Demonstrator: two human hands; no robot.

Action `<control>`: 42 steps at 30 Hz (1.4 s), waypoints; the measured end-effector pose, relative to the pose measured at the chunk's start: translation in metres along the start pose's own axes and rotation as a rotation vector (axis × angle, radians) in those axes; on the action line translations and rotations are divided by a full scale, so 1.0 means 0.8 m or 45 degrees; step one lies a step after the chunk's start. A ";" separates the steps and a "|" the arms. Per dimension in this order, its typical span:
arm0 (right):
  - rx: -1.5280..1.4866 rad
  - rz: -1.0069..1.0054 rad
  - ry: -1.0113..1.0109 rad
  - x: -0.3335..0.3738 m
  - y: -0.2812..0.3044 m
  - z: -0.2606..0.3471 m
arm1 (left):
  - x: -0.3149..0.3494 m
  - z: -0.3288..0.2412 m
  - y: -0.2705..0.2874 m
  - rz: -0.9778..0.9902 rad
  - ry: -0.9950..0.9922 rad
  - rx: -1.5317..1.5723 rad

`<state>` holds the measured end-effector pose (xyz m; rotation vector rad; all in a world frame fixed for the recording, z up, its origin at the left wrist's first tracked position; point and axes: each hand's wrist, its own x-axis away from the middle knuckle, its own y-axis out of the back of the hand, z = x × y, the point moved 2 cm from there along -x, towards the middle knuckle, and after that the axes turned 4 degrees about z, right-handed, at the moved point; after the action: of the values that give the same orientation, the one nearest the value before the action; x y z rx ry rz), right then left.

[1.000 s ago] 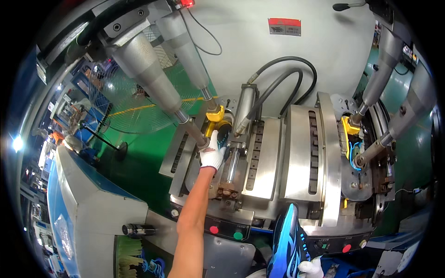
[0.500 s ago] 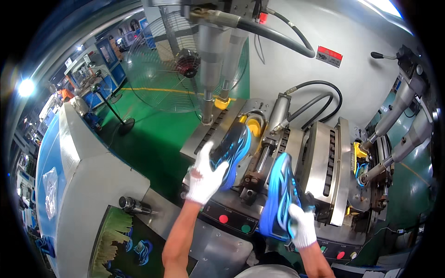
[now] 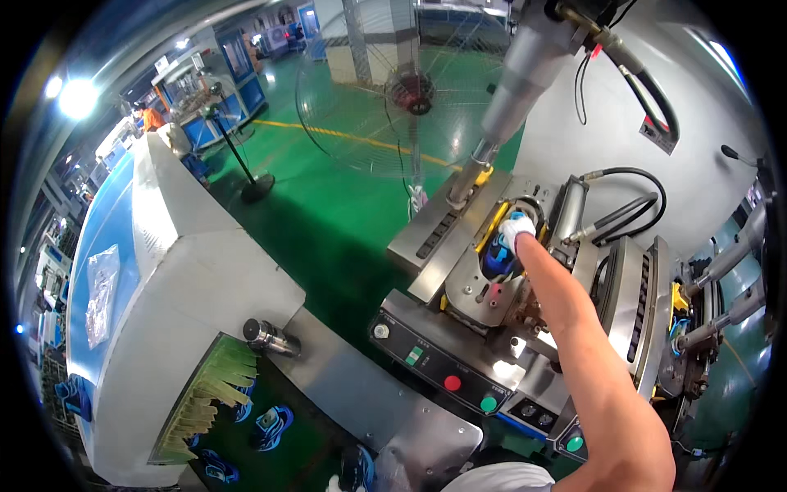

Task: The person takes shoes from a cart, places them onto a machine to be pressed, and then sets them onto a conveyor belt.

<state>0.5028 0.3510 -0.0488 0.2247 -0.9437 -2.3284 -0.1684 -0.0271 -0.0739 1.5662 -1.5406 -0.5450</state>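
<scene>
My right hand, in a white glove, reaches into the press on the right and grips a blue sports shoe. This shoe sits in the oval opening of the metal fixture, between yellow side pads. The gloved fingers cover its far end. Low at the bottom edge, my left hand shows only a bit of white glove, against a second dark and blue shoe. It appears to hold that shoe, though most of the hand is cut off by the frame.
A control panel with coloured buttons fronts the press. A thick cylinder slants above the fixture. Left, more shoes lie on a dark green belt by a fringed opening. A metal flask and a caged fan stand nearby.
Both hands held shoes in front of the press. My right hand has gone forward and left into the fixture; my left hand has dropped to the bottom edge. The view has shifted left.
</scene>
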 end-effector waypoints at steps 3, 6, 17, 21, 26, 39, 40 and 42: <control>0.482 -0.179 0.146 -0.002 -0.010 -0.051 | 0.062 0.085 -0.038 -0.011 0.135 -0.057; 0.107 -0.227 -0.195 0.027 -0.025 -0.046 | 0.094 0.102 -0.083 -0.176 0.150 -0.205; -0.156 0.258 0.451 0.144 0.040 -0.002 | 0.097 0.129 -0.084 -0.236 0.258 -0.038; 0.008 0.407 0.853 0.493 0.070 0.044 | 0.110 0.151 -0.065 -0.192 0.258 0.074; 1.107 0.254 0.986 0.589 0.005 -0.199 | 0.113 0.184 -0.017 0.327 -0.135 0.267; 1.180 0.492 0.466 0.700 0.112 -0.176 | -0.237 0.564 0.298 -0.690 0.194 -0.133; 1.179 0.549 0.423 0.709 0.112 -0.202 | -0.259 0.601 0.310 -0.603 0.161 -0.087; 1.151 0.665 0.280 0.724 0.106 -0.255 | -0.284 0.647 0.313 -0.417 0.133 -0.155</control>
<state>0.1544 -0.1592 -0.1012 0.5062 -1.6447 -1.2644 -0.7608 0.0837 -0.2120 1.7332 -1.1571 -0.7123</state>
